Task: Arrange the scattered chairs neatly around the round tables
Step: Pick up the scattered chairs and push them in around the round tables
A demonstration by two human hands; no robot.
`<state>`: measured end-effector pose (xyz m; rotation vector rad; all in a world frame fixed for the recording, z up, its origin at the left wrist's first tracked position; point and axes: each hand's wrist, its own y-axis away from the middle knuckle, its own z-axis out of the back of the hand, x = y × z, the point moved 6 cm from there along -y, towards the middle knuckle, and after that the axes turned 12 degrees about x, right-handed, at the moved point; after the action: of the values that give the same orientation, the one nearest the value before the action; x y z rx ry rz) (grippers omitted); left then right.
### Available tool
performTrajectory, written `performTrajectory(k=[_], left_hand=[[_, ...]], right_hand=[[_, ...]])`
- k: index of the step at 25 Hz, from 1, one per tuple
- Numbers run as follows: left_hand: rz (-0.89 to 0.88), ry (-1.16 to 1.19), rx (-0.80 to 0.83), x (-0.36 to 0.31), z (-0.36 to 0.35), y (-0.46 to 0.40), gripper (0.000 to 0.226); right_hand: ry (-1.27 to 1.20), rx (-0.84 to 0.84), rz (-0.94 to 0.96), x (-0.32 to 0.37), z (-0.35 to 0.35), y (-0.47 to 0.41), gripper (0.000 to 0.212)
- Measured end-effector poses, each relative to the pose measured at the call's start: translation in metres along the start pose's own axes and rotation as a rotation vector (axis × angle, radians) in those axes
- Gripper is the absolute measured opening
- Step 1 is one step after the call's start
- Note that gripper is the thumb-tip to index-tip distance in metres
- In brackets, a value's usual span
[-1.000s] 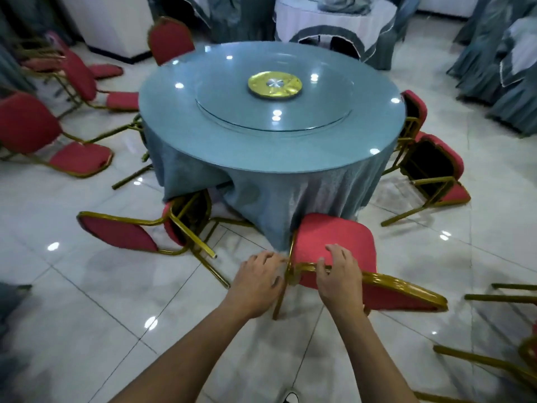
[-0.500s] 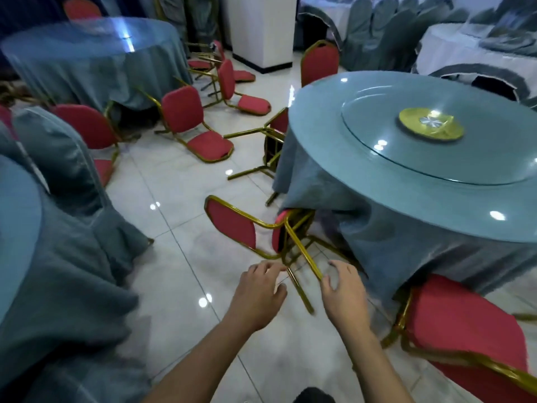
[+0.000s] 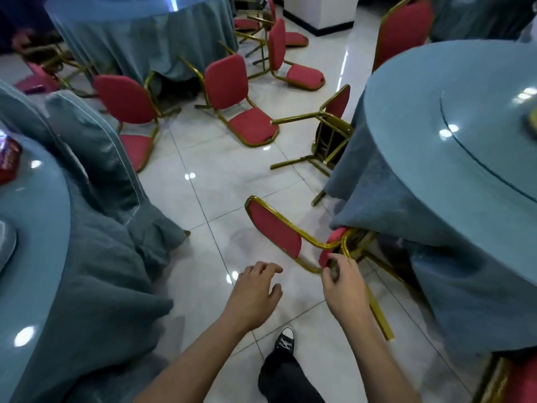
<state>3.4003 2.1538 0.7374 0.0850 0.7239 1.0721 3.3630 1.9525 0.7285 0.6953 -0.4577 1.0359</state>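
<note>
A red chair with a gold frame (image 3: 274, 228) lies tipped on its side on the floor, its seat tucked under the cloth of the round blue table (image 3: 436, 146) on the right. My right hand (image 3: 344, 285) curls its fingers and thumb round the gold frame where backrest meets seat. My left hand (image 3: 255, 287) hovers over the tiles just left of that chair, fingers spread, holding nothing. A second tipped chair (image 3: 329, 123) leans against the same table farther back.
Red chairs (image 3: 232, 91) (image 3: 126, 104) (image 3: 286, 56) stand scattered between this table and a far blue table (image 3: 139, 33). Another chair (image 3: 404, 33) stands behind the right table. A cloth-covered chair (image 3: 96, 146) and table (image 3: 37, 234) crowd the left. My shoe (image 3: 286, 340) is on the tiles.
The view swung left from the front chair to the tipped one. My right hand has come onto its gold frame, and my left hand trails beside it.
</note>
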Motion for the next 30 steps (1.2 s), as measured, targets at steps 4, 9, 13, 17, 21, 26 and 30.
performTrajectory(k=[4, 9, 13, 17, 21, 26, 30], left_hand=[[0.068, 0.001, 0.048, 0.043, 0.046, -0.078, 0.038], [0.192, 0.136, 0.044, 0.122, 0.09, -0.155, 0.037], [0.257, 0.274, 0.073, 0.21, 0.099, -0.242, 0.038], [0.316, 0.545, 0.099, 0.304, 0.075, -0.352, 0.037], [0.748, 1.408, 0.056, 0.388, 0.008, -0.468, 0.018], [0.964, 1.988, 0.149, 0.454, -0.079, -0.611, 0.038], [0.91, 2.091, 0.367, 0.475, -0.123, -0.692, 0.049]], right_hand=[[-0.009, 0.11, -0.005, 0.041, -0.024, -0.097, 0.031], [0.087, 0.266, 0.078, 0.108, -0.073, -0.194, 0.031], [0.121, 0.32, 0.06, 0.135, -0.126, -0.295, 0.03], [0.126, 0.324, -0.032, 0.141, -0.202, -0.41, 0.03], [0.145, 0.38, -0.089, 0.122, -0.304, -0.513, 0.031], [0.167, 0.4, -0.17, 0.053, -0.4, -0.618, 0.059], [0.336, 0.488, -0.27, -0.006, -0.451, -0.645, 0.042]])
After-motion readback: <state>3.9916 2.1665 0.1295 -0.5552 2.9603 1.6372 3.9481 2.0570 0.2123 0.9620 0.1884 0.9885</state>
